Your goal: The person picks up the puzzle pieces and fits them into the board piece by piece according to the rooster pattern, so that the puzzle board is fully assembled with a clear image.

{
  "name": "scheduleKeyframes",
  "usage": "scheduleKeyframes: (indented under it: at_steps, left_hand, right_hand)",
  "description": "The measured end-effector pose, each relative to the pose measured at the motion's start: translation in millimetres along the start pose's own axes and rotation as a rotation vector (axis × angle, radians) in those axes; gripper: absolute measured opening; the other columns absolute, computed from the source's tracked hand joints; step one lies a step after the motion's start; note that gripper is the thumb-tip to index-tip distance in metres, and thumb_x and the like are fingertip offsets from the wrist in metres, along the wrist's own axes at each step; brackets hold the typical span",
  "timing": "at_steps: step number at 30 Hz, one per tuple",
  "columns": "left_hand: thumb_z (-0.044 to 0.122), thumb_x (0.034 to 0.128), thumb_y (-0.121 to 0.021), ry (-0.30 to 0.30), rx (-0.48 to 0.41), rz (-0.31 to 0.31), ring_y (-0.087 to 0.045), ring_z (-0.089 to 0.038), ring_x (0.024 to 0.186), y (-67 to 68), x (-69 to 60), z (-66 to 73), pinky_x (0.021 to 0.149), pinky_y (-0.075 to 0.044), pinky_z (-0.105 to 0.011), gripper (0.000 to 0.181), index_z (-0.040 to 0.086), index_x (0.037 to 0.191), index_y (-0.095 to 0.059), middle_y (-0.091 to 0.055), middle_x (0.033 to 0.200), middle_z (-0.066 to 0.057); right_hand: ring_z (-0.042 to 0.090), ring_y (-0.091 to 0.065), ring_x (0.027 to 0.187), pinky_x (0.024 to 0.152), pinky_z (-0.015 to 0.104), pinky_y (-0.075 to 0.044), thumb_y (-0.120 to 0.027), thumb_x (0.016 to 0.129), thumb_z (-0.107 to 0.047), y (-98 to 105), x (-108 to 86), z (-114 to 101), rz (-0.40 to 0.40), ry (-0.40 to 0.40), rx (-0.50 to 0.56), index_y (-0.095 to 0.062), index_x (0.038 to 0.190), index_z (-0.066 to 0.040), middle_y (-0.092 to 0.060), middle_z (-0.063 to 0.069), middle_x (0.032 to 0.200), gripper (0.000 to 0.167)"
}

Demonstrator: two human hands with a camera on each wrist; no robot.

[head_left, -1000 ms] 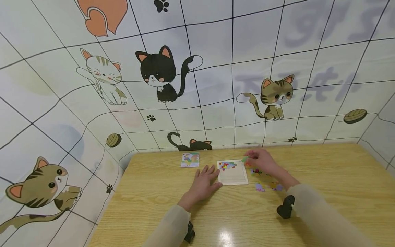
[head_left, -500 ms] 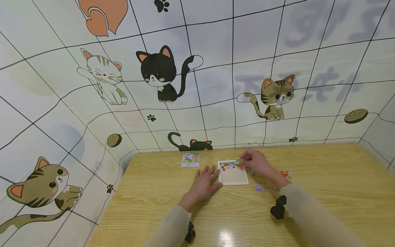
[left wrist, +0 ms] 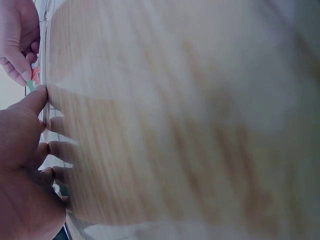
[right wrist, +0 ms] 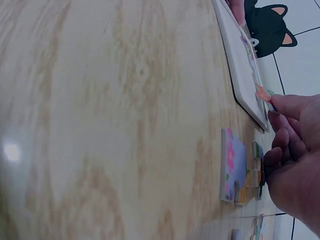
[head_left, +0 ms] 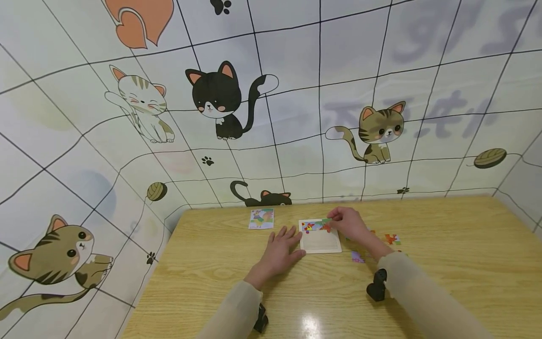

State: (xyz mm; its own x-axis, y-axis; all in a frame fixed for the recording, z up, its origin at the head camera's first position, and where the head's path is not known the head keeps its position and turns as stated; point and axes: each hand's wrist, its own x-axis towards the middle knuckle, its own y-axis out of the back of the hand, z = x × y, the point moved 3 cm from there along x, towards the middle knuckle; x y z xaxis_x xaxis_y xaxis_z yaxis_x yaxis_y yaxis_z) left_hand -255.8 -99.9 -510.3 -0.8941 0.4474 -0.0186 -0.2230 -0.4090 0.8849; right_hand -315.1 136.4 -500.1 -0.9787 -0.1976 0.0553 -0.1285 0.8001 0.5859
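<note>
A wood-grained surface (head_left: 203, 273) bears a flat, square, pale tray (head_left: 320, 242). At its far right corner the right hand (head_left: 348, 223) pinches an orange-and-green puzzle piece (right wrist: 263, 94), partly covered by the fingertips. The left hand (head_left: 277, 253), fingers spread, touches the tray's left edge. The right forearm partly hides knobbly loose pieces (head_left: 392, 239).

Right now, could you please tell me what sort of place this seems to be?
Probably a play or activity corner: cartoon cats decorate the pale wall, and a jigsaw tray and loose puzzle pieces lie on a wood-grained table.
</note>
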Motion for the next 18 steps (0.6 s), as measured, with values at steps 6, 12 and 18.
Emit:
scheduleKeyframes:
  at_steps: [6,12,18]
  left_hand:
    - [0.037,0.1026,-0.063,-0.003,0.002,0.002,-0.024,-0.035,0.153,1.4,-0.6,1.5,0.119,-0.013,-0.063,0.058,0.009,0.152,-0.051,-0.037,0.163,-0.011]
    - [0.037,0.1026,-0.063,-0.003,0.0,0.003,-0.023,-0.035,0.153,1.7,-0.5,1.3,0.12,-0.013,-0.063,0.058,0.01,0.152,-0.051,-0.036,0.163,-0.01]
    - [0.038,0.103,-0.062,-0.003,0.003,0.001,-0.023,-0.035,0.153,1.9,-0.6,0.7,0.12,-0.013,-0.063,0.058,0.01,0.153,-0.05,-0.036,0.163,-0.01]
  right_hand:
    - [0.025,-0.062,0.088,0.075,0.038,-0.052,-0.07,0.096,-0.008,-1.4,-1.6,-1.7,0.007,-0.014,-0.015,-0.068,0.107,0.004,-0.068,0.01,0.095,0.016]
    - [0.024,-0.06,0.087,0.075,0.037,-0.051,-0.07,0.095,-0.007,-1.9,-1.5,-1.7,0.01,-0.01,-0.027,-0.068,0.107,0.005,-0.067,0.01,0.094,0.017]
    - [0.024,-0.06,0.085,0.074,0.038,-0.05,-0.069,0.096,-0.007,-2.8,-1.2,-0.6,0.009,0.017,-0.044,-0.068,0.107,0.005,-0.066,0.009,0.093,0.016]
